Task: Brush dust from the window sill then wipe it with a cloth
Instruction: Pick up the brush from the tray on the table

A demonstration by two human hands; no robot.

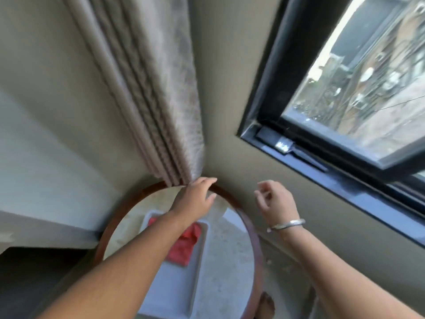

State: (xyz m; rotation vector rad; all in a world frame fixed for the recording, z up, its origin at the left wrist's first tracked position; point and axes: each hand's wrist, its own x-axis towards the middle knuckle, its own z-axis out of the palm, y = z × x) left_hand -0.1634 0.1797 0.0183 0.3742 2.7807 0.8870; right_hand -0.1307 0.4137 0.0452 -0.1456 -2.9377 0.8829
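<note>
A dark window sill (345,187) runs diagonally under the open black-framed window (273,72) at the right. A red cloth (184,247) lies in a white tray (197,268) on a round table, partly hidden under my left forearm. My left hand (197,199) hovers over the table's far rim with fingers spread and holds nothing. My right hand (276,199), with a silver bangle on the wrist, is raised near the wall below the sill, fingers loosely curled and empty. No brush is visible.
A round marble-topped table with a brown wooden rim (250,229) stands against the beige wall (230,88). A grey pleated curtain (149,88) hangs down to the table's far edge. A white ledge (46,176) lies at the left.
</note>
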